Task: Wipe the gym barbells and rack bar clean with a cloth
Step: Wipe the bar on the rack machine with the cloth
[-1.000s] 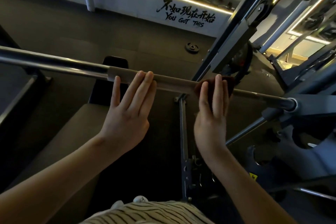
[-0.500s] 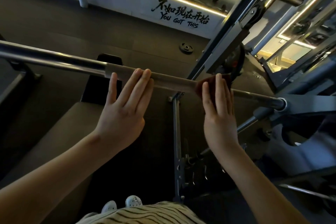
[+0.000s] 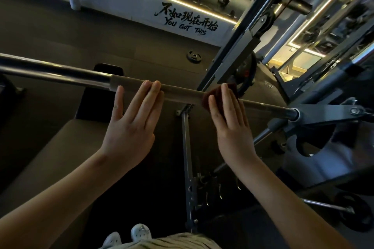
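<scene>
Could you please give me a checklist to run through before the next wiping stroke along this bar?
1. Cloth lies between right hand and bar: ok.
2. Left hand rests flat on the bar, clear of the cloth: ok.
3. Bar bare from cloth to its right-end collar: ok.
4. Cloth wraps the bar's underside: cannot tell.
5. Bar locked in the rack: cannot tell.

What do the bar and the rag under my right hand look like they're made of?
Bar: metal, probably polished steel, given its mirror-like highlights; its matte tan stretch may be knurled or sleeved, unclear. Cloth: soft napped fabric, dark reddish-brown, possibly microfibre.
</scene>
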